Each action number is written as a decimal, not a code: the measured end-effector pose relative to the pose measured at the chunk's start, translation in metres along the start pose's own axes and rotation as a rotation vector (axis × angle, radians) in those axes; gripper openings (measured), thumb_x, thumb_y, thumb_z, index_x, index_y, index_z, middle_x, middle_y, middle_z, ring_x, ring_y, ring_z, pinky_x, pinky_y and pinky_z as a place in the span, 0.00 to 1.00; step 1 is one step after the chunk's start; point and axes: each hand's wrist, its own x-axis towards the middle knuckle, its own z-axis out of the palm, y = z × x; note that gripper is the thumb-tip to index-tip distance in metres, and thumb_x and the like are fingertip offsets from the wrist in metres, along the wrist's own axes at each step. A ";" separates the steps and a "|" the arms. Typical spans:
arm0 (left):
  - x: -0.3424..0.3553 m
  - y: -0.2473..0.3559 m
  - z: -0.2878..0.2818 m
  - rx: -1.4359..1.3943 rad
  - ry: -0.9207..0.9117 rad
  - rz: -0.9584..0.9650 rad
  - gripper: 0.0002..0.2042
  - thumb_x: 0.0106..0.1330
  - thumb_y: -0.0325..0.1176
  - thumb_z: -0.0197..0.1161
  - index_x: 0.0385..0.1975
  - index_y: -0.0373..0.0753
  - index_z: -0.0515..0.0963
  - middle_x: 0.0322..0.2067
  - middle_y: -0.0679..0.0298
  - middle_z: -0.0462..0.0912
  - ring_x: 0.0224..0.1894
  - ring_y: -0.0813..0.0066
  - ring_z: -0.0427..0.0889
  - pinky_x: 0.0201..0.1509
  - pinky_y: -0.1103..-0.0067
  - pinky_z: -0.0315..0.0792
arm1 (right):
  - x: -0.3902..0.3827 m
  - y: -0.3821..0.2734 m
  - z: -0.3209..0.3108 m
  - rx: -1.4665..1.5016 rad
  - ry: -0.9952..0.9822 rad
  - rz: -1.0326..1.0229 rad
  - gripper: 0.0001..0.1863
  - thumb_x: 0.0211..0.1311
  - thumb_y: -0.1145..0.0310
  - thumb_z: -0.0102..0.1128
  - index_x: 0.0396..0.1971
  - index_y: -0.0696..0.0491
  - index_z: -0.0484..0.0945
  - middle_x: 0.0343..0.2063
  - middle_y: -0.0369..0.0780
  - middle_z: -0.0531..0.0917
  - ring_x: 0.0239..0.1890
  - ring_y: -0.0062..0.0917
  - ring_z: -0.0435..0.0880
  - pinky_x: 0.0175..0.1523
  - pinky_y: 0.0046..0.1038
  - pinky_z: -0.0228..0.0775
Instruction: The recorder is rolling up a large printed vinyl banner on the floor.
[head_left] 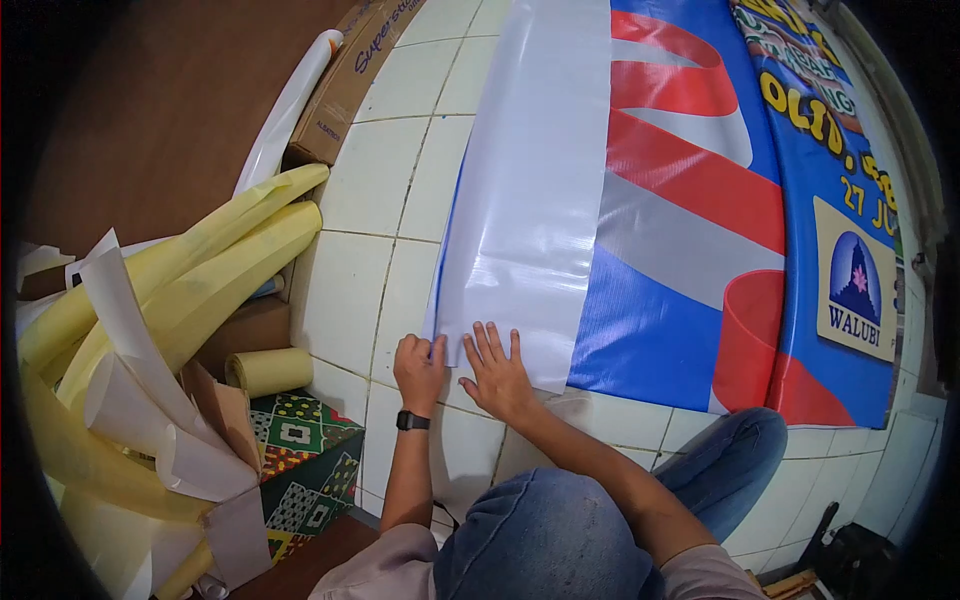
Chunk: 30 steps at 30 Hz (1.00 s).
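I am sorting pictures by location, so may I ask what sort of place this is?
Probably a banner-making workshop: a large printed banner is spread on the white tiled floor, with long curled yellow sheets piled at the left.

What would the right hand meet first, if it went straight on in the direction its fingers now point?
The right hand would likely slide along the white sheet beneath it; nothing seems to stand in its way, though depth is unclear.
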 end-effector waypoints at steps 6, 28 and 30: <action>-0.016 0.030 0.023 -0.128 0.072 0.331 0.04 0.56 0.21 0.66 0.25 0.32 0.76 0.56 0.51 0.81 0.60 0.49 0.79 0.57 0.64 0.78 | -0.001 0.008 0.007 -0.079 -0.055 -0.025 0.35 0.59 0.52 0.62 0.63 0.57 0.73 0.71 0.53 0.62 0.76 0.46 0.53 0.75 0.61 0.41; -0.009 0.049 0.043 -0.150 0.141 0.048 0.12 0.66 0.33 0.66 0.40 0.30 0.79 0.33 0.55 0.80 0.40 0.53 0.79 0.50 0.67 0.73 | 0.041 0.035 -0.032 0.324 0.090 0.170 0.29 0.66 0.60 0.58 0.62 0.61 0.71 0.59 0.50 0.78 0.58 0.41 0.75 0.59 0.41 0.69; -0.009 0.047 0.039 -0.152 0.166 -0.115 0.19 0.61 0.36 0.72 0.45 0.29 0.77 0.36 0.52 0.79 0.39 0.55 0.79 0.47 0.66 0.74 | 0.040 0.036 -0.031 0.325 0.100 0.158 0.29 0.67 0.60 0.57 0.62 0.61 0.71 0.59 0.50 0.77 0.58 0.41 0.75 0.59 0.41 0.69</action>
